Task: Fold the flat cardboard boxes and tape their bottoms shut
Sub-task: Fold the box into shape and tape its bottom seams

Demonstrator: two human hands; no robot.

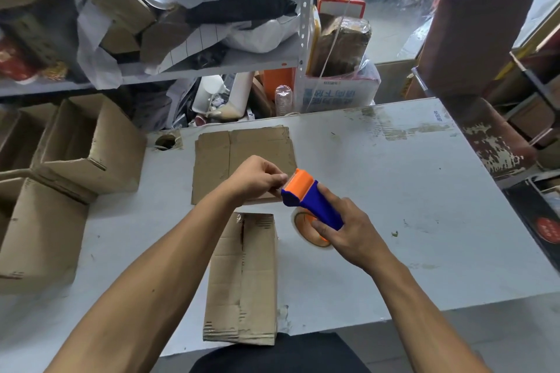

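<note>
The roll of clear tape [312,232] is mostly hidden behind the right hand [348,233] and the dispenser body, and its free end is too thin to make out where the left hand [257,179] pinches at the orange edge. The right hand is wrapped around the blue tape dispenser [312,200], whose long axis runs from 4 o'clock up to 10 o'clock, orange head toward the left hand. Below the hands, a folded cardboard box [242,281] lies on the counter [394,191] with its long axis from 12 to 6 o'clock, its near end at the counter's edge. At 12 o'clock from the hands lies a flat cardboard sheet [242,154], partly covered by the left hand. Open boxes [91,145] stand at 9 o'clock, off the counter; a cluttered shelf [212,63] fills the back.
</note>
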